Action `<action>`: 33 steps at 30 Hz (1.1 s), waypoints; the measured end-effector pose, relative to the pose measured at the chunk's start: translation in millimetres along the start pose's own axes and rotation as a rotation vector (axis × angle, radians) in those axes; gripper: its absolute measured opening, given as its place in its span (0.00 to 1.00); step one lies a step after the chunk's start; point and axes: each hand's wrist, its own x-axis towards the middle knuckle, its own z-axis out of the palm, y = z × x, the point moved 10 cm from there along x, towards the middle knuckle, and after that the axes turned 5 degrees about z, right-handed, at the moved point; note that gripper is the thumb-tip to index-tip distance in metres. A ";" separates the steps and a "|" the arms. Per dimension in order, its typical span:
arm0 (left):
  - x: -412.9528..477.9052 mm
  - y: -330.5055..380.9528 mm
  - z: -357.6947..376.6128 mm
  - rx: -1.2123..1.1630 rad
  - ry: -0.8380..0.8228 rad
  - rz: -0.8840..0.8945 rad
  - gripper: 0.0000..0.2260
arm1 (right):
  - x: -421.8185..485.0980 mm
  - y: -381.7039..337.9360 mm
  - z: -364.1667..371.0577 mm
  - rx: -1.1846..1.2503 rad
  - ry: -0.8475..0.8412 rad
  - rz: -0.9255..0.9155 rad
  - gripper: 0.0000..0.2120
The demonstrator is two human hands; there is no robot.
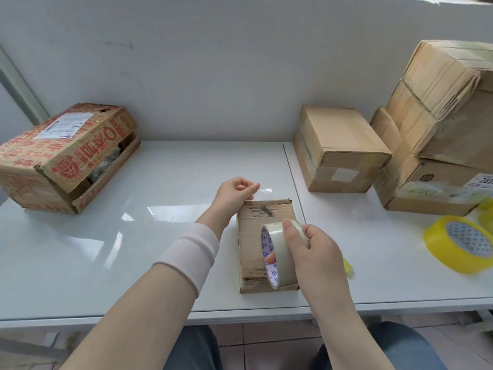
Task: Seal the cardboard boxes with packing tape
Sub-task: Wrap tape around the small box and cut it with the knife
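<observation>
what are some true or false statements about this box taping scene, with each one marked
1. The right hand holds the pale tape roll above the small box. True.
2. The left hand lies flat on the table. False: it pinches the tape end pulled out past the box's far edge.
3. The yellow tape roll sits on top of the small box. False: it lies on the table, off to the right.
4. The red-printed box stands at the table's left side. True.
</observation>
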 end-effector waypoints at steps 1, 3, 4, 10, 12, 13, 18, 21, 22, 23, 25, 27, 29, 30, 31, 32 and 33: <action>0.0 -2.3 0.6 -0.004 0.001 -0.009 0.06 | -0.1 -0.4 0.3 -0.005 0.001 0.002 0.13; 0.2 -6.1 0.9 -0.026 0.014 -0.027 0.06 | -0.3 -1.0 0.6 -0.003 0.002 0.001 0.13; 0.0 -8.3 0.6 -0.037 0.020 -0.037 0.06 | -0.4 -1.1 1.0 0.001 0.001 0.002 0.13; -2.0 -23.2 1.2 -0.010 -0.015 -0.164 0.07 | -1.0 -1.8 3.3 0.025 -0.004 0.015 0.14; -2.5 -27.1 3.4 0.016 -0.051 -0.218 0.07 | -1.2 -1.1 3.8 0.028 -0.002 0.022 0.14; -2.2 -28.9 4.3 0.044 -0.074 -0.243 0.08 | -1.3 -1.0 3.9 0.029 0.000 0.022 0.14; 1.0 -31.6 5.3 0.257 -0.195 -0.350 0.06 | -1.4 0.6 3.7 0.046 0.004 0.023 0.14; -2.6 -31.9 2.9 0.406 -0.279 -0.437 0.09 | -2.0 1.0 4.4 0.070 0.007 0.005 0.14; -4.0 -31.0 2.6 0.456 -0.316 -0.454 0.08 | -2.3 0.7 5.0 0.070 0.007 -0.002 0.14; -4.1 -28.4 2.7 0.514 -0.347 -0.451 0.07 | -2.2 0.9 5.6 0.066 0.008 -0.009 0.14; 7.4 -11.9 2.3 0.660 -0.324 -0.289 0.03 | -1.6 1.1 5.4 0.073 0.009 -0.015 0.14; 15.7 19.2 6.4 0.738 -0.212 0.003 0.05 | -1.1 0.9 4.7 0.088 0.009 -0.018 0.15; 7.9 34.4 16.9 0.654 -0.190 0.177 0.08 | -1.7 -0.6 4.6 0.095 0.007 -0.020 0.15; 1.8 32.7 22.1 0.619 -0.215 0.193 0.09 | -1.8 -1.7 4.7 0.107 0.005 -0.022 0.15; -4.2 27.6 25.5 0.604 -0.238 0.186 0.09 | -1.4 -2.0 5.2 0.129 -0.001 -0.027 0.16; -9.1 21.4 25.4 0.579 -0.238 0.166 0.10 | -1.0 -2.5 6.5 0.159 -0.007 -0.028 0.17; -11.6 16.8 23.2 0.539 -0.215 0.152 0.10 | -1.2 -2.2 7.7 0.195 -0.014 -0.031 0.19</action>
